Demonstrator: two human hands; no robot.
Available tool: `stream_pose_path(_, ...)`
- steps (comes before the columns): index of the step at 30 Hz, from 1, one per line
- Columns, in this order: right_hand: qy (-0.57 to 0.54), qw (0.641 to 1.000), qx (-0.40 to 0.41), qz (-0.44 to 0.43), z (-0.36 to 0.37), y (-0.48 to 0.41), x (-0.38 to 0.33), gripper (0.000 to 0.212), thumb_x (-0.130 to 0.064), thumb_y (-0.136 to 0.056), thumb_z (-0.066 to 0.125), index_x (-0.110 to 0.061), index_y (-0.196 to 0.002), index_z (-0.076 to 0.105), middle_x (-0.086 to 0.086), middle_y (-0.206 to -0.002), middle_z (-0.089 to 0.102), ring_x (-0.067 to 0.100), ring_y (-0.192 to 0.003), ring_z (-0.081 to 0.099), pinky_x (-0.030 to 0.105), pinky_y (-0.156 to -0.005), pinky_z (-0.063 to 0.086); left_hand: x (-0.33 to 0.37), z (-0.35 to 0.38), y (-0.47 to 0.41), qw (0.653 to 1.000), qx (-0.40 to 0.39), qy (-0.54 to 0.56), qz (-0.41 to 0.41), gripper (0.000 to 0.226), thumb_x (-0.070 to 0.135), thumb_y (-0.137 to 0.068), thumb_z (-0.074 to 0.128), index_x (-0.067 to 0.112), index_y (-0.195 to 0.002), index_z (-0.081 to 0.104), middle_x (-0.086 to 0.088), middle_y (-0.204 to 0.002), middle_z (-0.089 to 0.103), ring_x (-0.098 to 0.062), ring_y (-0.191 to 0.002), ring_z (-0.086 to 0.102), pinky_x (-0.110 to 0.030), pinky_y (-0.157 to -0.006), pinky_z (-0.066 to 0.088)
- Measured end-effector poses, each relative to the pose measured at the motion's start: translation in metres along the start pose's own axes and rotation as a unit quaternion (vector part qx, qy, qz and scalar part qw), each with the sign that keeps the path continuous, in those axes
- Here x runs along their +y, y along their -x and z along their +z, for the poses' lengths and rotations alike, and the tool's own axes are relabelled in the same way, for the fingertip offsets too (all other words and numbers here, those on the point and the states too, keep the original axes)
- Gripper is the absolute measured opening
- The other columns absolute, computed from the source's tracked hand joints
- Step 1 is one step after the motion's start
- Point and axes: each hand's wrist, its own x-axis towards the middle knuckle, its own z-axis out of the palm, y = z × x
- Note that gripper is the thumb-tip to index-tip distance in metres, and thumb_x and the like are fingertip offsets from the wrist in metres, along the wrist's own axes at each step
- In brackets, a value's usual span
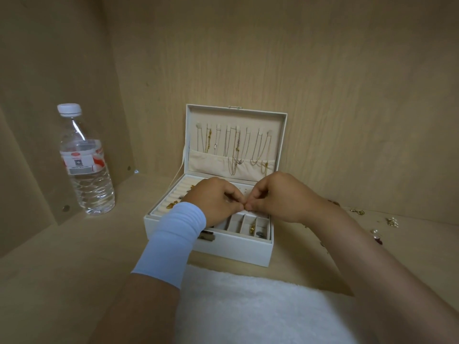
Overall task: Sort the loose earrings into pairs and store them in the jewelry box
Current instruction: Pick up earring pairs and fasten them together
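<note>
A white jewelry box (231, 253) stands open on the wooden shelf, its lid upright with several chains hanging inside. My left hand (216, 203) and my right hand (280, 197) meet fingertip to fingertip above the box's tray, pinching a tiny earring that is almost hidden between them. Gold earrings (252, 228) lie in the small front compartments, and more (172, 204) sit on the ring rolls at the left. Loose earrings (392, 222) are scattered on the shelf to the right of the box.
A clear water bottle (85, 165) with a white cap stands at the left. A white fluffy cloth (248, 309) lies in front of the box. Wooden walls close the shelf at the back and left.
</note>
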Motion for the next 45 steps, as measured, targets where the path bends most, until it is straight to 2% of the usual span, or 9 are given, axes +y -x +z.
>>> stream_pose_path(11, 0.007, 1.0, -0.005, -0.001, 0.002, -0.001, 0.005, 0.014, -0.042, -0.084, 0.075, -0.029, -0.08, 0.075, -0.017, -0.078, 0.072, 0.001, -0.079, 0.066, 0.037, -0.081, 0.058, 0.002, 0.001, 0.001, 1.0, 0.004, -0.012, 0.007, 0.008, 0.027, -0.085, 0.073, 0.033, -0.089, 0.075, 0.024, -0.079, 0.059, 0.005, -0.072, 0.05, -0.02, -0.077, 0.039)
stream_pose_path(16, -0.059, 0.997, 0.051, 0.002, -0.019, 0.005, 0.008, 0.015, -0.036, -0.091, 0.069, -0.024, -0.085, 0.076, -0.009, -0.085, 0.072, 0.006, -0.081, 0.066, 0.034, -0.08, 0.055, 0.003, -0.002, 0.004, 1.0, 0.01, -0.004, 0.01, 0.014, 0.03, -0.086, 0.072, 0.034, -0.1, 0.071, 0.022, -0.089, 0.063, 0.006, -0.077, 0.053, -0.015, -0.075, 0.039)
stream_pose_path(20, -0.074, 0.994, 0.08, 0.033, -0.05, 0.018, 0.032, 0.019, -0.032, -0.093, 0.067, -0.018, -0.083, 0.074, 0.003, -0.084, 0.074, 0.022, -0.079, 0.071, 0.038, -0.075, 0.06, 0.015, -0.002, 0.006, 0.997, 0.058, 0.029, 0.039, 0.015, 0.026, -0.087, 0.07, 0.032, -0.1, 0.071, 0.018, -0.097, 0.062, 0.0, -0.085, 0.057, -0.012, -0.075, 0.041)
stream_pose_path(24, -0.039, 0.997, 0.046, 0.055, -0.067, 0.038, 0.063, 0.011, -0.025, -0.092, 0.069, -0.022, -0.084, 0.076, -0.016, -0.08, 0.071, -0.005, -0.071, 0.064, 0.015, -0.064, 0.045, 0.052, 0.014, -0.002, 0.987, 0.105, 0.052, 0.108, 0.016, 0.018, -0.088, 0.067, 0.03, -0.097, 0.073, 0.016, -0.095, 0.066, -0.005, -0.083, 0.058, -0.006, -0.075, 0.042)
stream_pose_path(26, -0.024, 0.997, 0.032, 0.066, -0.069, 0.048, 0.078, 0.009, -0.021, -0.09, 0.07, -0.022, -0.085, 0.077, -0.02, -0.076, 0.068, -0.012, -0.065, 0.06, 0.009, -0.061, 0.042, 0.072, 0.028, -0.012, 0.989, 0.072, 0.039, 0.123, 0.016, 0.018, -0.089, 0.065, 0.029, -0.097, 0.074, 0.016, -0.094, 0.066, -0.004, -0.081, 0.059, -0.009, -0.076, 0.044)
stream_pose_path(31, 0.012, 0.994, -0.004, 0.107, -0.063, 0.06, 0.108, 0.012, -0.02, -0.084, 0.073, -0.032, -0.083, 0.078, -0.016, -0.083, 0.072, 0.002, -0.081, 0.068, 0.028, -0.082, 0.057, 0.109, 0.071, -0.043, 0.989, -0.068, -0.081, 0.099, 0.019, 0.018, -0.089, 0.063, 0.028, -0.098, 0.076, 0.016, -0.094, 0.069, -0.005, -0.079, 0.059, -0.014, -0.074, 0.043)
stream_pose_path(35, 0.049, 0.992, -0.022, 0.111, -0.044, 0.057, 0.116, 0.014, -0.026, -0.082, 0.067, -0.03, -0.088, 0.08, -0.006, -0.09, 0.075, 0.016, -0.087, 0.069, 0.037, -0.083, 0.058, 0.114, 0.099, -0.062, 0.969, -0.12, -0.211, 0.046, 0.023, 0.014, -0.089, 0.056, 0.02, -0.097, 0.076, 0.004, -0.086, 0.066, -0.025, -0.08, 0.063, -0.027, -0.073, 0.05)
stream_pose_path(39, 0.093, 0.989, -0.017, 0.11, -0.03, 0.048, 0.119, 0.016, -0.038, -0.077, 0.073, -0.026, -0.087, 0.078, -0.004, -0.089, 0.073, 0.019, -0.086, 0.067, 0.036, -0.077, 0.057, 0.104, 0.115, -0.071, 0.955, -0.125, -0.27, 0.017, 0.025, 0.014, -0.088, 0.057, 0.019, -0.106, 0.073, -0.002, -0.107, 0.066, -0.026, -0.093, 0.064, -0.031, -0.079, 0.052)
stream_pose_path(45, 0.109, 0.988, -0.009, 0.11, -0.023, 0.041, 0.12, 0.021, -0.042, -0.076, 0.077, -0.028, -0.092, 0.079, -0.006, -0.091, 0.074, 0.015, -0.086, 0.065, 0.026, -0.063, 0.045, 0.092, 0.126, -0.079, 0.967, -0.102, -0.232, 0.0, 0.02, 0.014, -0.086, 0.06, 0.015, -0.099, 0.075, -0.004, -0.102, 0.07, -0.023, -0.084, 0.063, -0.032, -0.085, 0.055)
